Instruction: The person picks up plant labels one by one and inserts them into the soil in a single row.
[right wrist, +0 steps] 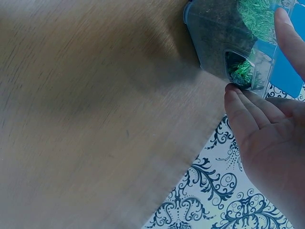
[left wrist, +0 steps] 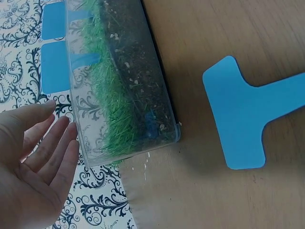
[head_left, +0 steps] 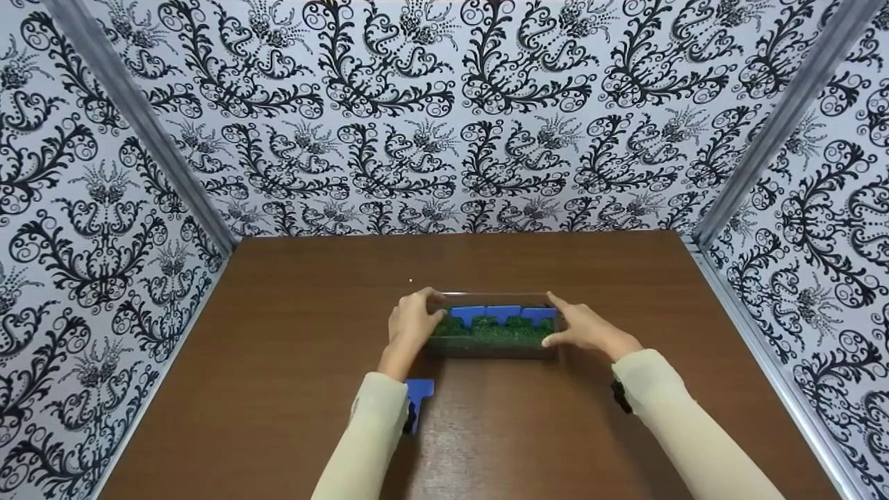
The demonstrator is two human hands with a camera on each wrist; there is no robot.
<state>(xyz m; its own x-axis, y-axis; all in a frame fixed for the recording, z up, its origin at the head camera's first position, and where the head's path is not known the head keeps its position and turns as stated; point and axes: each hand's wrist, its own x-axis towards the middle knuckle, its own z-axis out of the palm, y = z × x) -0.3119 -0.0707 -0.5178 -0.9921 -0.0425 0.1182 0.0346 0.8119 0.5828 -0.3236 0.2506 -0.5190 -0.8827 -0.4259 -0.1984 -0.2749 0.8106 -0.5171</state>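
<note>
A clear plastic planter box (head_left: pixel 490 350) stands on the table, with dark soil and green grass (head_left: pixel 496 333) inside. Blue plant labels (head_left: pixel 503 314) are stuck upright in the grass along its far side. At the box's left end is my left hand (head_left: pixel 411 321), its fingers loosely extended beside the wall in the left wrist view; whether they touch is unclear. My right hand (head_left: pixel 589 329) spans the right end, thumb toward the front, and straight fingertips (right wrist: pixel 232 90) meet the end wall. Another blue T-shaped plant label (left wrist: pixel 238 114) lies flat, partly hidden by my left wrist in the head view.
The brown wooden table (head_left: pixel 312 305) runs back to walls covered in black-and-white scroll wallpaper (head_left: pixel 430 153). Grey metal strips (head_left: pixel 743 132) line the corners and side edges. A few white specks lie near the box.
</note>
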